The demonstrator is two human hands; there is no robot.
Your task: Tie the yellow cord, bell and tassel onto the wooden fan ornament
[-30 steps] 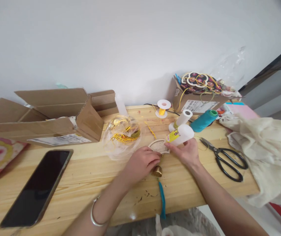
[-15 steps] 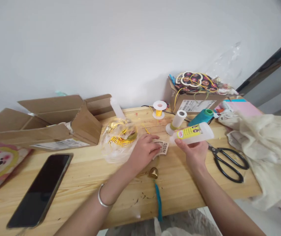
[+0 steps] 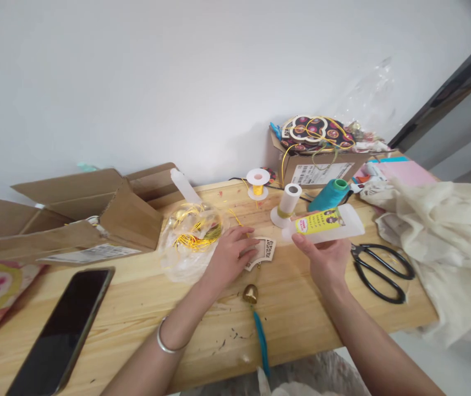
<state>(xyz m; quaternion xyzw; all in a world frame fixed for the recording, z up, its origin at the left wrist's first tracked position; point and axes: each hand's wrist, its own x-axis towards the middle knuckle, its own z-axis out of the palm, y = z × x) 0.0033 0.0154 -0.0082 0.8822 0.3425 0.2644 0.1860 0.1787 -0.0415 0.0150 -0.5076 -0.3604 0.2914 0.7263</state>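
Brass bell (image 3: 251,294) is lying on the wooden table (image 3: 301,324); places taken from it. Fan-shaped cut-out piece (image 3: 265,250) is lying just beyond the bell. Left hand (image 3: 233,253) is resting over the piece's left part, fingers slightly spread and hiding that portion; cannot tell whether they are pinching or only pressing. Right hand (image 3: 329,264), beyond and right of the bell, is clamping a translucent bottle (image 3: 322,224) with a yellow label. Bottle is tilting nearly level, its narrow end pointing left, near the piece. Teal tassel (image 3: 261,344) is trailing from the bell's near side. Scissors (image 3: 361,252) are lying well right of the bell, slightly beyond, blades mostly hidden. White spool (image 3: 290,202) is standing farther beyond, to the right; teal thread cone (image 3: 328,196) is leaning near that. Plastic bag of yellow cords (image 3: 196,236) is sitting beyond and left of the bell; phone (image 3: 60,333) is lying well left.
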